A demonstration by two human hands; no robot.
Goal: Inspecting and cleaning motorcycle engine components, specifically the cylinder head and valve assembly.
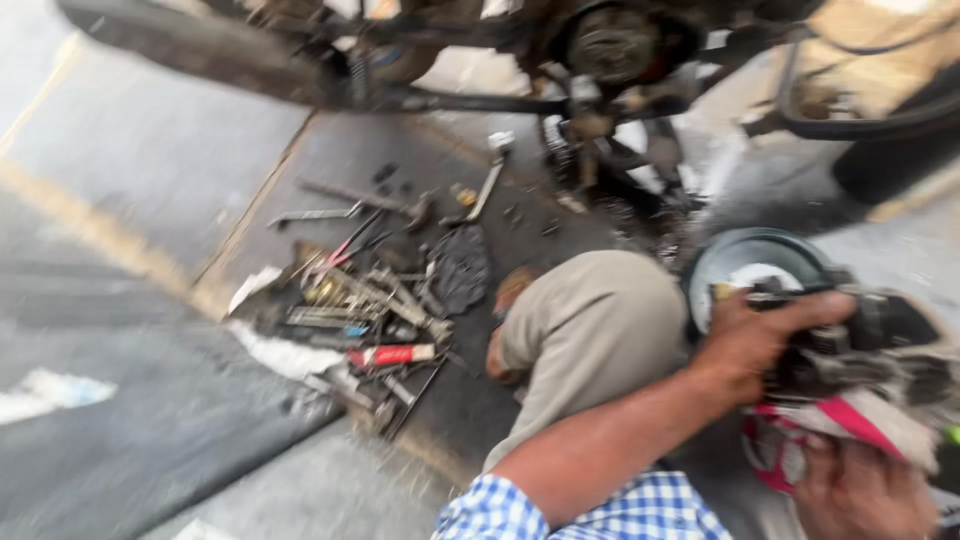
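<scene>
Left hand [765, 335] clamped from above on a dark greasy engine part [860, 350], fingers curled over its top, beside a round metal cover [760, 262]. Right hand [865, 490] under a red and white rag [840, 420] beneath the part; its grip too blurred to tell. Scattered tools [370, 310] well apart on the ground to the left.

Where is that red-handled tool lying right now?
The red-handled tool lies on the ground left of centre in the head view, at the near edge of the tool pile, just left of the person's bent knee.
</scene>
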